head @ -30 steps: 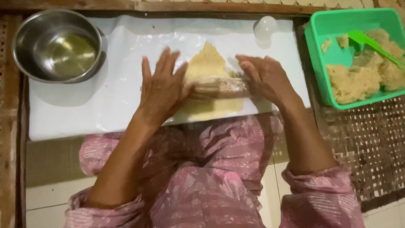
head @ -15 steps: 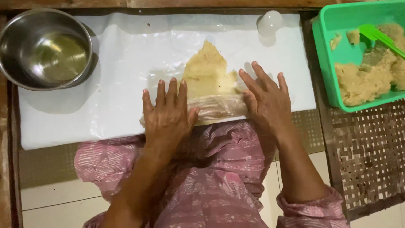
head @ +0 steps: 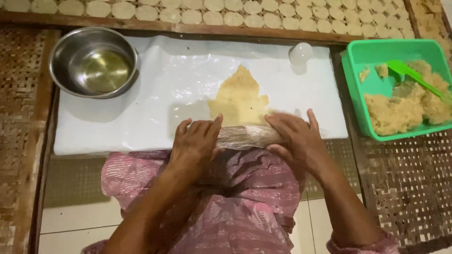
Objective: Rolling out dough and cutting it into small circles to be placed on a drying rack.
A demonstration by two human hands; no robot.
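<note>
While both palms press flat on it, left hand and right hand with fingers spread, roller at near edge of white sheet, dough already thin and ragged, more dough waiting in green tub.

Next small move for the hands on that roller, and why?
Probably push the roller forward, away from the body. Left hand and right hand rest on its ends at the near edge of the flattened dough, whose sheet lies wholly beyond it, uneven and pointed.
</note>
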